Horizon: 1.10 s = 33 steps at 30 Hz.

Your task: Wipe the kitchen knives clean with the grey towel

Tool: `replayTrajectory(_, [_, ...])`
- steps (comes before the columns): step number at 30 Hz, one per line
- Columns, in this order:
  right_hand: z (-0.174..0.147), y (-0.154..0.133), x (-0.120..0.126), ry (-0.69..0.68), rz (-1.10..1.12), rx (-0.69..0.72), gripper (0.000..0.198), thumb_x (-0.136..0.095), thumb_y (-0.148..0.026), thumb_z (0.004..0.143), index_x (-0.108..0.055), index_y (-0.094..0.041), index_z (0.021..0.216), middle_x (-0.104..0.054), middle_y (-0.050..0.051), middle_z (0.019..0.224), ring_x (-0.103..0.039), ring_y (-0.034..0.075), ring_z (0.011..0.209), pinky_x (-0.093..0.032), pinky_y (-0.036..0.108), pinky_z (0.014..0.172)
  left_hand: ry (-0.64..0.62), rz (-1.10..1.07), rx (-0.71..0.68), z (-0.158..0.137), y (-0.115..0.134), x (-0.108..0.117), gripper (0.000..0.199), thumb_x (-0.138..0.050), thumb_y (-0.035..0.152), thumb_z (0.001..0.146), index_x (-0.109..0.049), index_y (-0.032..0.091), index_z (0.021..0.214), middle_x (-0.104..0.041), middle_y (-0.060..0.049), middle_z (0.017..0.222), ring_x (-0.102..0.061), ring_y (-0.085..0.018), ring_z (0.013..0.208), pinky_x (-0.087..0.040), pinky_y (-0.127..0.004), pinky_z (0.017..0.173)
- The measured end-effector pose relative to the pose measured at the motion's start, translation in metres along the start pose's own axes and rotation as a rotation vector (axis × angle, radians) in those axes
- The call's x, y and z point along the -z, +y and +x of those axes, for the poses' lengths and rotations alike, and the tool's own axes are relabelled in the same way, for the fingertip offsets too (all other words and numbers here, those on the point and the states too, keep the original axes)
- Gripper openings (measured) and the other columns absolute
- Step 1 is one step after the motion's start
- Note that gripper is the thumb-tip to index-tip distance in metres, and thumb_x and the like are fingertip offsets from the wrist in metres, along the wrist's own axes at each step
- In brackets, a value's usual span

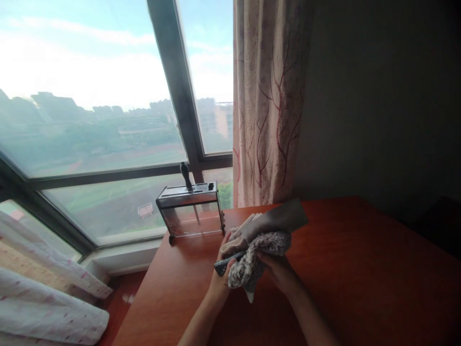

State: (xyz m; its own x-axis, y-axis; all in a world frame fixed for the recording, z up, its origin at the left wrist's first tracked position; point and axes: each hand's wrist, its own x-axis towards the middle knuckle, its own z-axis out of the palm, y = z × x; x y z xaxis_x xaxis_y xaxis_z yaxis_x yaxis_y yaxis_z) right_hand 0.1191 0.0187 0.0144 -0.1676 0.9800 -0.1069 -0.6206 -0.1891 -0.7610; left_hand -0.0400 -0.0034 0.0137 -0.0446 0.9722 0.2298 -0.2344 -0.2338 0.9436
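Observation:
In my left hand (221, 278) is the dark handle of a kitchen knife (279, 218), its broad grey blade pointing up and to the right above the table. Fingers and thumb are wrapped around the handle. My right hand (279, 270) grips a fluffy grey-and-white cloth (268, 245), bunched beneath and against the blade. Part of the cloth also lies between the blade and my left hand, and a corner hangs down. The cloth hides some of my right fingers.
A knife holder (190, 194) with clear sides stands at the table's far left edge, a black-handled tool upright in its top. The reddish-brown wooden table (360, 269) reaches right. Behind are a large window (180, 96) and a patterned curtain (270, 105); another curtain (46, 307) hangs lower left.

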Motion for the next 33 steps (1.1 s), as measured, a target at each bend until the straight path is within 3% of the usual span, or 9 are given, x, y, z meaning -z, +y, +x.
replayTrajectory(5, [0.0,-0.006,-0.002,0.015,0.056,0.033,0.039,-0.084,-0.021,0.056,-0.07,-0.021,0.092,-0.073,0.003,0.1,-0.063,0.024,0.097,-0.046,0.037,0.091,-0.02,0.029,0.043,0.0,0.017,0.003,0.065,-0.064,0.05,0.076,-0.05,0.022,0.133,-0.057,-0.011,0.133,-0.045,-0.032,0.128,-0.029,-0.046,0.111])
replayTrajectory(9, [0.004,-0.012,0.001,0.07,0.222,0.011,0.034,-0.082,-0.021,0.058,-0.07,-0.022,0.089,-0.074,0.0,0.092,-0.065,0.021,0.089,-0.05,0.032,0.083,0.021,-0.079,0.109,-0.001,0.028,0.008,0.058,-0.065,0.043,0.078,-0.053,0.021,0.131,-0.055,-0.012,0.135,-0.048,-0.032,0.125,-0.037,-0.045,0.105])
replayTrajectory(15, [0.014,-0.031,0.021,0.18,0.459,0.029,0.025,-0.071,-0.032,0.07,-0.069,-0.023,0.094,-0.074,-0.001,0.094,-0.067,0.02,0.091,-0.051,0.036,0.087,0.112,-0.253,0.265,-0.007,0.028,0.002,0.03,-0.07,0.036,0.075,-0.069,0.015,0.097,-0.069,-0.016,0.11,-0.062,-0.029,0.103,-0.051,-0.033,0.077])
replayTrajectory(18, [0.015,-0.036,0.026,0.205,0.475,0.039,0.025,-0.069,-0.035,0.072,-0.069,-0.024,0.095,-0.075,-0.002,0.092,-0.067,0.021,0.091,-0.051,0.037,0.088,0.159,-0.293,0.307,-0.009,0.025,-0.007,0.027,-0.073,0.034,0.071,-0.069,0.016,0.09,-0.072,-0.013,0.102,-0.064,-0.026,0.096,-0.05,-0.026,0.066])
replayTrajectory(23, [0.012,-0.035,0.021,0.184,0.532,0.039,0.025,-0.067,-0.035,0.073,-0.07,-0.026,0.097,-0.075,-0.003,0.092,-0.067,0.02,0.09,-0.051,0.038,0.088,0.226,-0.416,0.375,-0.004,0.029,-0.018,0.029,-0.075,0.037,0.068,-0.068,0.017,0.088,-0.072,-0.011,0.097,-0.066,-0.021,0.088,-0.047,-0.023,0.062])
replayTrajectory(28, [0.012,-0.028,0.013,0.177,0.525,0.043,0.024,-0.068,-0.033,0.074,-0.07,-0.025,0.096,-0.075,-0.002,0.092,-0.067,0.019,0.09,-0.051,0.034,0.086,0.372,-0.522,0.41,0.013,0.028,-0.018,0.024,-0.074,0.037,0.069,-0.065,0.018,0.079,-0.069,0.0,0.079,-0.063,-0.012,0.069,-0.044,-0.02,0.056])
replayTrajectory(33, [0.011,-0.024,0.006,0.145,0.448,0.066,0.024,-0.071,-0.034,0.072,-0.07,-0.025,0.095,-0.074,-0.002,0.095,-0.066,0.02,0.096,-0.05,0.034,0.09,0.328,-0.476,0.36,0.019,0.018,-0.01,0.021,-0.075,0.034,0.066,-0.065,0.018,0.076,-0.068,0.001,0.078,-0.062,-0.012,0.068,-0.045,-0.021,0.059])
